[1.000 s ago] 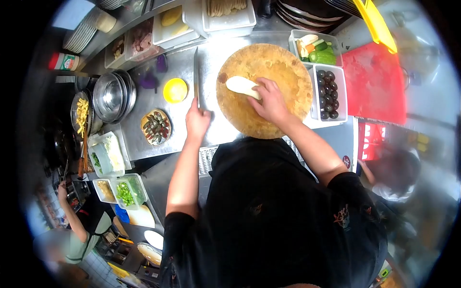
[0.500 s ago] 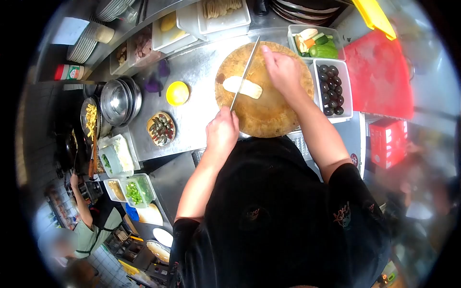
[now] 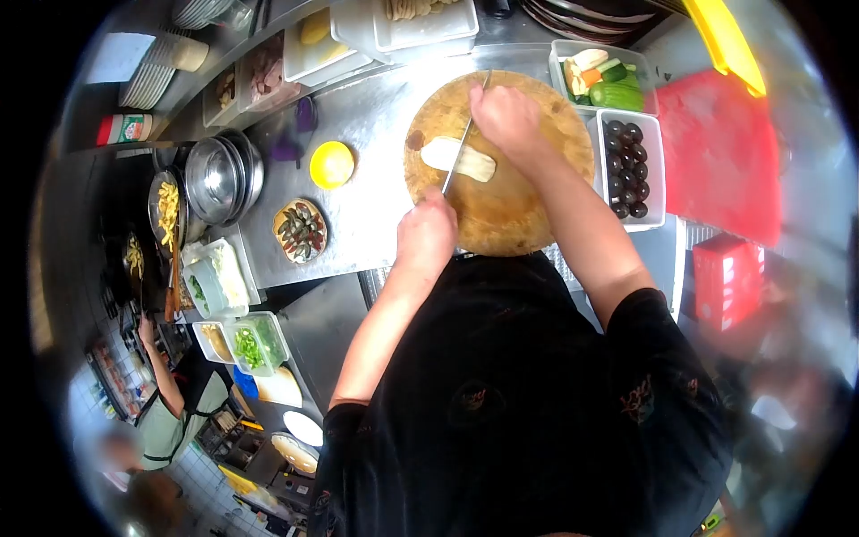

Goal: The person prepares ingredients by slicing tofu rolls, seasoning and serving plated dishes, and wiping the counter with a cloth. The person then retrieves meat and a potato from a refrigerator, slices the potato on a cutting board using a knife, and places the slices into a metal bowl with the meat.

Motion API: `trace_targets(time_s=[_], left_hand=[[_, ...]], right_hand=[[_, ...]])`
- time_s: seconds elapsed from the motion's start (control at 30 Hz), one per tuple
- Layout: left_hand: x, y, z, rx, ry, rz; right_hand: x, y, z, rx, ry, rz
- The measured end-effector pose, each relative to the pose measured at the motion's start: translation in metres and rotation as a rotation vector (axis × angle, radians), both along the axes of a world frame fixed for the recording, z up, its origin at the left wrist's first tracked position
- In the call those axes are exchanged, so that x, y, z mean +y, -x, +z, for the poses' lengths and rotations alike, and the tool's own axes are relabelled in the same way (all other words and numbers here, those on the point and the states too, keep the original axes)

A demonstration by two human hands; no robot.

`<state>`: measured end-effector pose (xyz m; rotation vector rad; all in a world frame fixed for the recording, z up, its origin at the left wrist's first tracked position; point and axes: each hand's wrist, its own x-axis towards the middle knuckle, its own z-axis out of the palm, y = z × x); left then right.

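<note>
On the round wooden chopping board (image 3: 514, 215) lies a pale, elongated piece of food (image 3: 477, 165), whose exact kind I cannot make out. A long kitchen knife (image 3: 460, 152) crosses it, blade pointing away from me. My left hand (image 3: 428, 231) is closed around the knife's handle at the near left edge of the board. Over the far part of the blade, my right hand (image 3: 506, 116) is closed with its fingers against the knife near the tip. Those fingertips are partly hidden. Whether the blade has cut through the food cannot be seen.
Right of the board are a tub of dark round eggs (image 3: 629, 170) and a tub of vegetables (image 3: 616, 94). A yellow bowl (image 3: 332, 166) and a small dish (image 3: 301, 234) stand left, before stacked metal bowls (image 3: 215, 182). A co-worker's arm (image 3: 161, 362) reaches towards a wok.
My right hand has moved left, from beside the blade onto its far end. The knife is still over the food. The whole view has shifted slightly.
</note>
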<state>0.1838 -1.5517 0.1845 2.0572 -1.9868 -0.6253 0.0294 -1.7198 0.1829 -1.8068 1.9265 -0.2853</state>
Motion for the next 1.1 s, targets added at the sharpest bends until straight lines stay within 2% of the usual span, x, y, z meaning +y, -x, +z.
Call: trace_targets(time_s=[0.33,0.47,0.53,0.57,0.67,0.8,0.83,0.93,0.97,1.03,1.1], left_hand=[[-0.013,0.005,-0.015,-0.054,-0.156,-0.057],[-0.010,-0.001,-0.020,-0.025,-0.099,-0.051],[-0.012,-0.009,-0.020,0.014,-0.047,-0.046],[-0.012,-0.014,-0.020,0.035,-0.020,-0.041],[-0.004,-0.028,-0.011,0.196,0.014,0.013],[0.006,-0.044,0.035,0.481,0.064,0.229],[0.008,-0.053,0.037,0.514,-0.034,0.325],[0.001,-0.080,0.034,0.305,-0.018,0.343],[-0.002,-0.094,0.019,0.171,0.049,0.277],[-0.005,-0.121,-0.043,-0.094,0.180,0.149],[-0.011,-0.129,-0.074,-0.194,0.159,0.122]], right_hand=[[-0.005,0.006,-0.039,-0.018,0.006,-0.002],[0.001,0.005,-0.016,-0.018,-0.050,0.073],[0.019,0.015,-0.037,-0.127,0.257,0.093],[0.029,0.019,-0.047,-0.182,0.404,0.110],[0.075,0.019,-0.042,-0.187,0.460,0.228],[0.108,0.015,-0.054,-0.054,0.349,0.344],[0.110,0.015,-0.058,-0.072,0.330,0.339],[0.110,0.014,-0.054,-0.134,0.252,0.297],[0.109,0.013,-0.051,-0.156,0.225,0.278],[0.102,0.014,-0.049,-0.234,0.055,0.228],[0.097,0.013,-0.047,-0.266,-0.054,0.200]])
